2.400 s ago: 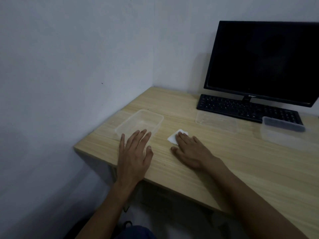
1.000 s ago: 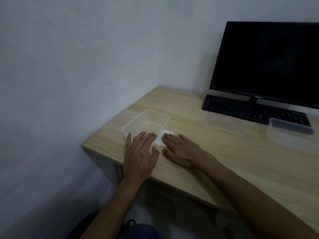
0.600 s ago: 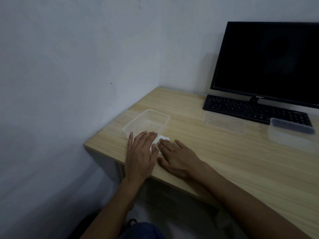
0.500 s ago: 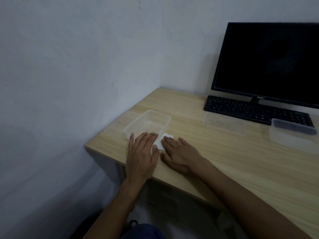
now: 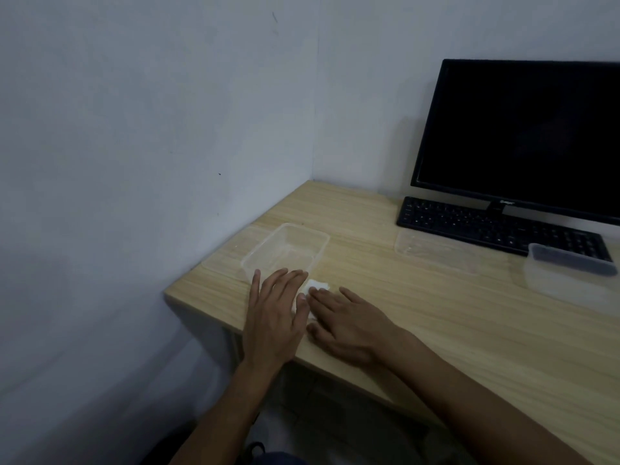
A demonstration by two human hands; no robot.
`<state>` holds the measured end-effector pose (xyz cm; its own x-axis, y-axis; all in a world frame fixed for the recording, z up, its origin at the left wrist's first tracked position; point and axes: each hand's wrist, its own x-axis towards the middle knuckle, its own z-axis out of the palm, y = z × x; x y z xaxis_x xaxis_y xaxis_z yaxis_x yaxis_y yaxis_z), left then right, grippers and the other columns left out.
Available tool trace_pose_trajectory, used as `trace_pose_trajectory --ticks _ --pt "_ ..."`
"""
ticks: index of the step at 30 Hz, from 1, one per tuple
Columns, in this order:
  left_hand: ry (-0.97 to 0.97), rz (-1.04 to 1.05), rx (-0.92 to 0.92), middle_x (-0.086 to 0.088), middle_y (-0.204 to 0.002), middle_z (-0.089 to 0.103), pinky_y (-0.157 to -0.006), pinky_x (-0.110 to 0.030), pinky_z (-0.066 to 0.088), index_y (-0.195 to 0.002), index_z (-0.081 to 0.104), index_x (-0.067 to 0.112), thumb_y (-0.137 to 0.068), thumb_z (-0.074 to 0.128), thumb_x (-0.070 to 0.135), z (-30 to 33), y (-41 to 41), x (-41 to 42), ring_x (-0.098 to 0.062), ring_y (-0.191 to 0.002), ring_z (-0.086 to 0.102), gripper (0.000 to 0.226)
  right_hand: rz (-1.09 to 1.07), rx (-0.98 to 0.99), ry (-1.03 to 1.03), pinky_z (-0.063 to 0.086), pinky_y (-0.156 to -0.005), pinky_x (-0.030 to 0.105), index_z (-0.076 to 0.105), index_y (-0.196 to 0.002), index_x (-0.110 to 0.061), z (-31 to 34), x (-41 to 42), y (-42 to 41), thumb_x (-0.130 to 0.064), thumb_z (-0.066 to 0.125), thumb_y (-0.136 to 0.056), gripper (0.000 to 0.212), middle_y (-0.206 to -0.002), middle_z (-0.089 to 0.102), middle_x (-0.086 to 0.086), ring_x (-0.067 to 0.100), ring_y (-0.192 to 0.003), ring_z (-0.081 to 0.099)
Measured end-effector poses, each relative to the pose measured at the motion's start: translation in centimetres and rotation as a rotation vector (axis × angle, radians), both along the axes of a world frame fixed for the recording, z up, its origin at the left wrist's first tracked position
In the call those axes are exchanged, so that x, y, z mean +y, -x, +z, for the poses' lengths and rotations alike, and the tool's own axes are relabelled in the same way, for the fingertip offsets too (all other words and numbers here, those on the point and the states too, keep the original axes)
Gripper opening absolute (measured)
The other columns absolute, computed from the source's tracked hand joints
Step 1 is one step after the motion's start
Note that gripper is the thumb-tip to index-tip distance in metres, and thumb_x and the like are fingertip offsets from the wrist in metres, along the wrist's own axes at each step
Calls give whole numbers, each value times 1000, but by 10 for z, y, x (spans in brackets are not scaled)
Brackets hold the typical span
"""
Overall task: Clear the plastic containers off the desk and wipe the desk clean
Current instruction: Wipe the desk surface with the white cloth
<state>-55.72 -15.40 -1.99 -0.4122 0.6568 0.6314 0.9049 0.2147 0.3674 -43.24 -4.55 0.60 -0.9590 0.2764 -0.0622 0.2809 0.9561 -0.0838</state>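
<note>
A clear plastic container (image 5: pixel 286 247) stands near the left end of the wooden desk (image 5: pixel 436 313), on or beside a flat clear lid (image 5: pixel 228 255). My left hand (image 5: pixel 275 313) lies flat on the desk just in front of it, fingertips at its near wall. My right hand (image 5: pixel 349 322) presses flat on a white tissue (image 5: pixel 317 285), which peeks out between the two hands. Another clear lid (image 5: pixel 432 251) lies in front of the keyboard. A second clear container (image 5: pixel 570 280) sits at the right.
A black monitor (image 5: pixel 520 135) and black keyboard (image 5: pixel 496 226) stand at the back right. Walls close off the desk's left and back sides. The near edge of the desk runs diagonally under my wrists.
My right hand has slid the tissue leftward across the desk until it meets my left hand. The left hand has stayed in front of the container.
</note>
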Motion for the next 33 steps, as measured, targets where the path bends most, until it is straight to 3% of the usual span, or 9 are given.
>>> trace_pose_trajectory --ticks 14,27,33 --pt "18 6 9 6 -129 60 -120 -40 5 -127 59 19 -94 31 31 0 0 2 -11 -129 45 44 -113 -52 -42 1 -119 32 0 -154 -21 1 66 24 -61 14 -96 72 -162 0 -1 8 -147 3" --pt "-10 -22 -22 4 -128 61 -121 -38 5 -128 59 18 -95 30 30 -2 2 3 -11 -128 46 45 3 -43 -13 -1 -117 29 3 -154 -22 8 54 13 -60 13 -97 69 -161 5 -1 7 -147 6" --pt "-16 -41 -61 2 -131 59 -120 -30 6 -130 56 16 -96 28 32 -3 1 2 -12 -129 45 47 105 -24 38 2 -119 29 9 -154 -23 9 28 7 -57 16 -98 66 -161 10 -3 6 -146 10"
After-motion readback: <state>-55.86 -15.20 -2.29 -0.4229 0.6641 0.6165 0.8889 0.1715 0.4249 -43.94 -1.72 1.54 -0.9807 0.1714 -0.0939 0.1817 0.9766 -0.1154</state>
